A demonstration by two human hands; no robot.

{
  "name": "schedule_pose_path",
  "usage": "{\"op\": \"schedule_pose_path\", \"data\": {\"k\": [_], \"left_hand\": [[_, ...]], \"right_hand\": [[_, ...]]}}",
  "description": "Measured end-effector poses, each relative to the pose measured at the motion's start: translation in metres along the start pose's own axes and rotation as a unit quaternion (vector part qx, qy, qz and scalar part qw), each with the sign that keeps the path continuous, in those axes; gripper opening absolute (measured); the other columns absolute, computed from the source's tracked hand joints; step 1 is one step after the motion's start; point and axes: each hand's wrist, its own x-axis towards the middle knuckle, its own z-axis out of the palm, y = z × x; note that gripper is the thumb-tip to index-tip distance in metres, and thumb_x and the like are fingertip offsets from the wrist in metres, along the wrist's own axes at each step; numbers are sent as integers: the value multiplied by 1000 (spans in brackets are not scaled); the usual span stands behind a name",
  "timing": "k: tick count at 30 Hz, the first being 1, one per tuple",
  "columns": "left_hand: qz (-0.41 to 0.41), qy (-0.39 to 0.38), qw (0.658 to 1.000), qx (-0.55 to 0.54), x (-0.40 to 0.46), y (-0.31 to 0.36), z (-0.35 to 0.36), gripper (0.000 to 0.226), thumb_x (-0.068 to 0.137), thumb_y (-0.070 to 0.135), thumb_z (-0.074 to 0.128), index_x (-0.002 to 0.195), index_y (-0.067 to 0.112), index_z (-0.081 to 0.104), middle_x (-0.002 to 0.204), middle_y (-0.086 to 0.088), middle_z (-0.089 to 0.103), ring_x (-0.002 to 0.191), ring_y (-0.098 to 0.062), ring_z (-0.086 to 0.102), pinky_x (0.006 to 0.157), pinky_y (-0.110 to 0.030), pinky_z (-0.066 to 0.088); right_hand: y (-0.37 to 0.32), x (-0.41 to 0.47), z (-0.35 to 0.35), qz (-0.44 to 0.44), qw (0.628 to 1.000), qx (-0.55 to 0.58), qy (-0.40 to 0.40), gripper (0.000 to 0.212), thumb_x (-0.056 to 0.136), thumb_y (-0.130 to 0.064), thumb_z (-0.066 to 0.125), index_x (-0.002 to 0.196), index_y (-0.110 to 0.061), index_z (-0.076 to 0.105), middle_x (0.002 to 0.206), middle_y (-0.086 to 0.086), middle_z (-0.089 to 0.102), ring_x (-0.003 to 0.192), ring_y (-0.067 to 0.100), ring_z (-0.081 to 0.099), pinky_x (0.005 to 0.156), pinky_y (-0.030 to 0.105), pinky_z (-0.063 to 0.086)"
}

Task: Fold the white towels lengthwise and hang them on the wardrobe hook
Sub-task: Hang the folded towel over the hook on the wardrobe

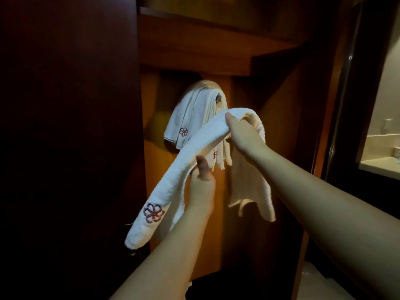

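Observation:
A long folded white towel (pixel 186 156) with a red flower emblem near its lower end is held up in front of the wardrobe. My left hand (pixel 202 180) grips it near the middle from below. My right hand (pixel 242 133) grips its upper bend, and the towel's other end hangs down behind my right forearm. Just behind it, white towels (pixel 192 113) with the same emblem hang on the metal wardrobe hook (pixel 218 98). The held towel sits a little below and in front of the hook.
The dark wardrobe door (pixel 69 126) stands open on the left. A wooden shelf (pixel 205 46) runs above the hook. At the right, a doorway shows a bathroom counter (pixel 381 163). Something pale (pixel 318 284) lies at the lower right.

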Motion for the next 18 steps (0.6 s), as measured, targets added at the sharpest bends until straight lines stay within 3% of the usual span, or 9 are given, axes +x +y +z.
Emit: {"op": "schedule_pose_path", "data": {"k": [1,2,5,7,9,12,15,17,18], "left_hand": [[-41,20,997,-61,2,7,4,124,36,111,12,109,25,66,92,13,66,84,-4,59,75,-27,42],[-60,40,991,-111,6,14,7,120,38,111,16,110,27,64,88,20,68,80,4,61,69,-21,45],[-70,51,961,-262,30,32,5,72,78,85,43,119,29,61,82,27,68,66,14,64,61,-5,48],[-70,72,953,-287,47,42,-3,40,96,57,49,116,24,59,93,17,67,63,11,66,47,-5,46],[-63,89,960,-258,62,48,-6,34,99,42,49,125,22,56,103,14,59,71,7,60,48,-5,42],[-21,82,978,-191,78,54,-7,31,100,39,46,126,24,52,99,15,53,82,10,43,58,-10,36],[6,18,995,-101,98,51,-9,34,101,44,43,125,23,53,127,4,54,89,0,48,83,-23,38],[-5,-36,998,-54,115,53,-9,53,100,54,40,130,14,57,139,-3,56,113,-13,56,104,-37,40],[-9,-58,998,-34,125,56,-8,62,99,59,39,139,15,54,143,-6,55,125,-19,54,111,-41,37]], "right_hand": [[0,1,3,0,1000,15,-3,51,106,-46,33,130,-8,57,102,0,57,97,16,61,103,43,48],[2,2,5,-1,1000,25,-3,53,106,-46,34,134,-7,55,106,-1,58,103,17,61,104,42,47],[11,4,8,-6,1000,10,26,58,104,-51,37,136,-6,56,110,0,60,101,14,60,94,34,46],[20,8,8,7,999,1,42,59,103,-55,38,132,-8,59,115,6,65,99,15,61,94,35,47],[31,14,6,43,995,62,67,52,103,-54,40,131,-13,57,126,8,64,101,13,61,91,29,45],[45,27,1,109,980,110,123,56,104,-52,40,140,-10,51,135,10,58,101,13,57,94,28,40],[54,43,-3,125,977,106,134,62,105,-52,36,145,-7,48,131,7,57,99,12,53,89,23,37],[56,56,-7,121,974,129,140,50,104,-50,42,137,-15,56,125,2,58,101,11,55,88,22,38],[61,67,-11,112,970,148,156,33,103,-45,49,121,-22,62,122,-1,61,99,8,58,84,20,42]]}}
